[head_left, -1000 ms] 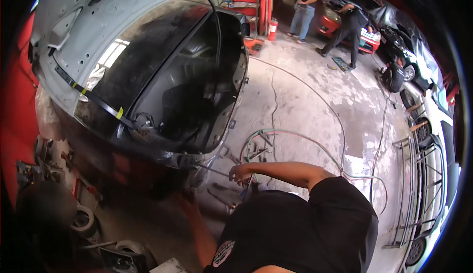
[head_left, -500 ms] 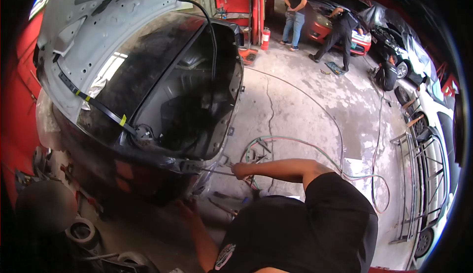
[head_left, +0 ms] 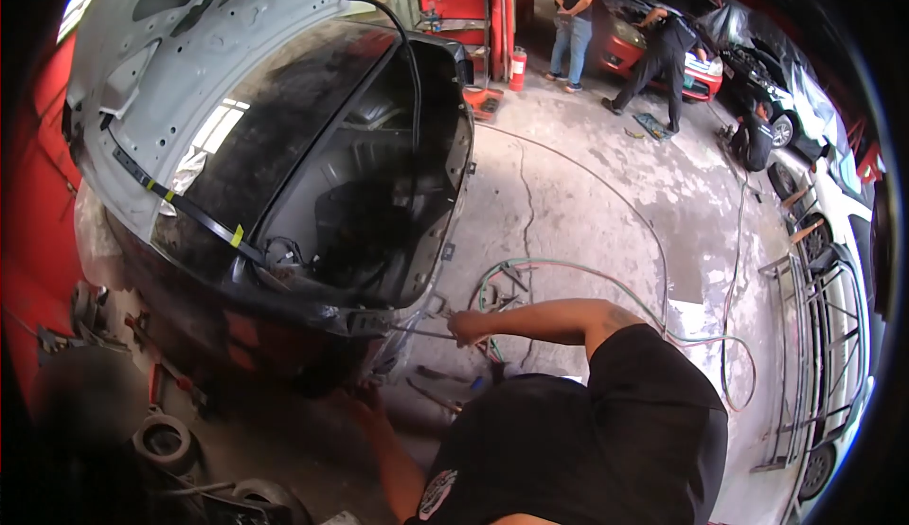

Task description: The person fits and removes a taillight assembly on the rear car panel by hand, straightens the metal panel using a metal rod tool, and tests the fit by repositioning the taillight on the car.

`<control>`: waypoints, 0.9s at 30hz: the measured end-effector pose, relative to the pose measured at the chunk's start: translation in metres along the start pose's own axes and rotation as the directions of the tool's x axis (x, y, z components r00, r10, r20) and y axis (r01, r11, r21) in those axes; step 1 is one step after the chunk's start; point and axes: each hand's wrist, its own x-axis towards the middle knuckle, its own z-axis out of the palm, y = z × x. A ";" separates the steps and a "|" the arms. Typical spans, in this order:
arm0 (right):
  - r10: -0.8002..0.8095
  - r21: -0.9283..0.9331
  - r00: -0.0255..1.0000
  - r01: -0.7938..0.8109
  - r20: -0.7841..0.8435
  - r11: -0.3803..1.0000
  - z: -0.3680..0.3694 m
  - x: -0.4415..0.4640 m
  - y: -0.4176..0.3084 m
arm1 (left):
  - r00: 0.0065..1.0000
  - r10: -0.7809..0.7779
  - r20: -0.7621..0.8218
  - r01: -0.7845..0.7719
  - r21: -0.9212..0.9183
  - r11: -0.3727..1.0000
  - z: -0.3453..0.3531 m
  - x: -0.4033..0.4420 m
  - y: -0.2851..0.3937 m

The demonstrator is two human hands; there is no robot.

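My right hand (head_left: 467, 328) is closed around one end of a thin metal rod (head_left: 423, 333), which runs left to the corner of the dark car body (head_left: 284, 336). Low beside the same corner is my left hand (head_left: 363, 398), in shadow against the lower body panel. Its fingers are too dark and blurred to make out. The car's rear compartment (head_left: 379, 175) is open, with its grey lid (head_left: 151, 71) raised. A black strip with yellow tape marks (head_left: 204, 211) lies along the left edge.
A red and green hose (head_left: 606, 284) loops over the concrete floor near several tools. Rolls of tape (head_left: 163, 440) lie at lower left. A metal frame (head_left: 791, 364) stands at right beside a white car. Other people work near a red car (head_left: 701, 75), past a fire extinguisher (head_left: 517, 69).
The view has shifted slightly, so the scene sits a little further right and lower. My right hand stays on the rod, and my left hand stays by the lower panel.
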 end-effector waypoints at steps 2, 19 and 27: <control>0.043 0.391 0.967 -0.142 0.253 0.909 -0.011 -0.005 -0.001 | 0.998 0.005 -0.059 -0.004 0.025 1.000 0.006 0.000 0.001; 0.084 -0.269 0.958 -0.161 -0.276 0.950 0.022 -0.042 -0.024 | 0.979 0.089 -0.185 -0.054 0.188 0.981 0.031 -0.014 0.008; -0.107 0.696 0.890 -0.266 0.443 0.667 -0.004 -0.013 -0.003 | 0.991 0.102 -0.086 -0.086 0.173 0.981 -0.002 0.000 0.005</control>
